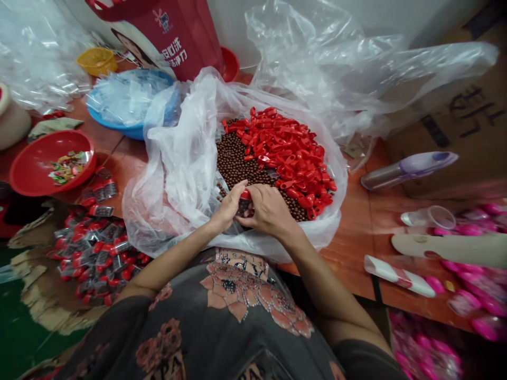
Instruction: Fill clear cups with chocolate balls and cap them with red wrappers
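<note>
In my head view, the left hand (227, 208) and right hand (271, 208) clasp a small red-topped container (246, 195) between them, over the brown balls (236, 157) in the plastic bag (178, 153), probably so strays land inside. Fingers mask its body; I can't tell whether the top is seated.

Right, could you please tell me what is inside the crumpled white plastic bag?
The crumpled white plastic bag holds small round brown beads and a heap of glossy red plastic pieces; whatever lies beneath them is hidden.
</note>
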Available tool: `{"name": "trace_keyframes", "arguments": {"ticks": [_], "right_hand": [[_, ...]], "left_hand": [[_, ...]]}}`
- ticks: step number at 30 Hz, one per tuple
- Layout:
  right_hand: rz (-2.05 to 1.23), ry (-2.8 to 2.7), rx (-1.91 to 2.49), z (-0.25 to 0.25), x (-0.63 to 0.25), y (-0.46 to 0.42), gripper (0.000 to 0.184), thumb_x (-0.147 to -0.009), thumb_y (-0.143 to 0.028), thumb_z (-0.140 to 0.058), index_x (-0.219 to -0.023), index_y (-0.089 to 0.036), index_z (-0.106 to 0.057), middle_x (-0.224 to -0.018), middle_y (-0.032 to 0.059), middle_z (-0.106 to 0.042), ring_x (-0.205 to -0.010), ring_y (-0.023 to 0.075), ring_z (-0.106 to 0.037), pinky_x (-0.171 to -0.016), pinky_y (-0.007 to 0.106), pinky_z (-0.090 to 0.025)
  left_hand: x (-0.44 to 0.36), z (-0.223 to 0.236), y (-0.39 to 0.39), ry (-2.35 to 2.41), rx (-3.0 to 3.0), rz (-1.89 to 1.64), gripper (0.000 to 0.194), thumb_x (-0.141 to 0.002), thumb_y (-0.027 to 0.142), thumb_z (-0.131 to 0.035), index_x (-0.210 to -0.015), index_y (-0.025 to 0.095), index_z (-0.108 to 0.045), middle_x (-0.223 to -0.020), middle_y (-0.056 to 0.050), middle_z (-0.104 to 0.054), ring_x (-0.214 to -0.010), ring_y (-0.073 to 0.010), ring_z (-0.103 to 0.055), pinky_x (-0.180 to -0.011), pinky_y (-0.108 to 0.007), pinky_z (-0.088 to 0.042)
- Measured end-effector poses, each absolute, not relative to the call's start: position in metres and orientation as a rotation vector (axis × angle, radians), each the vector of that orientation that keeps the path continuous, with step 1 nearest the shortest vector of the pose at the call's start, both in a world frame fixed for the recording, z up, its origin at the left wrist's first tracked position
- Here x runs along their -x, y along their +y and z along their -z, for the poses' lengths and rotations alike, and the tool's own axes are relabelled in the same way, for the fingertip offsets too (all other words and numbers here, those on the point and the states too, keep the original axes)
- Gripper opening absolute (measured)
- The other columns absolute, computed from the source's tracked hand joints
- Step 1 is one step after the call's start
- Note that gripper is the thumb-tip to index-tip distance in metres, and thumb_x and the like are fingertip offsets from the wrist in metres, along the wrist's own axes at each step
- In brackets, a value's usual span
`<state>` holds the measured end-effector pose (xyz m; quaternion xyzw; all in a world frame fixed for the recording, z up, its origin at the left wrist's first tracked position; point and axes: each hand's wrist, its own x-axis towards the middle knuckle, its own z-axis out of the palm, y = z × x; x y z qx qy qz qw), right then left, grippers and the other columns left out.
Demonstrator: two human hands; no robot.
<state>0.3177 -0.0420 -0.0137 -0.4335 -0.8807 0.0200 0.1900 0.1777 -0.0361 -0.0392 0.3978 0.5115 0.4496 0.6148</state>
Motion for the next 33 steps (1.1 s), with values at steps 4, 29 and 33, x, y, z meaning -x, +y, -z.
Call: {"name": "trace_keyframes", "arguments": {"ticks": [4,29,33], "right_hand": [[0.075,-2.486,1.144,0.021,-0.313,-0.037,0.046,-0.082,-0.053,-0.055,-0.101,-0.011,-0.057,-0.09,0.014,-0.062,-0.083,0.0274,-0.051,-0.074,0.038,-0.036],[-0.306,-2.386,0.85,0.051,-0.27,-0.038,0.071,-0.088,-0.052,-0.06,-0.147,-0.017,-0.038,-0.126,0.0198,-0.059,-0.112,0.0326,-0.06,-0.091,0.048,-0.053],[-0.356,-2.47,0.747,0.064,-0.265,-0.043,0.062,-0.092,-0.046,-0.055,-0.146,-0.02,-0.039,-0.125,0.0171,-0.058,-0.111,0.0305,-0.06,-0.091,0.046,-0.054]], "left_hand": [[-0.176,0.036,-0.038,1.15,-0.828,-0.992,0.048,-0.095,0.045,-0.04,-0.134,0.02,-0.054,-0.096,-0.006,-0.067,-0.062,-0.0118,-0.058,-0.054,-0.024,-0.047],[0.008,0.001,-0.088,0.826,-0.348,-1.411,0.066,-0.09,0.065,-0.04,-0.124,0.012,-0.058,-0.066,-0.002,-0.058,-0.047,-0.0105,-0.049,-0.043,-0.022,-0.046],[0.057,0.008,-0.115,0.931,-0.338,-1.539,0.051,-0.092,0.052,-0.042,-0.118,0.012,-0.06,-0.056,0.004,-0.044,-0.037,-0.0062,-0.03,-0.032,-0.016,-0.023]]}}
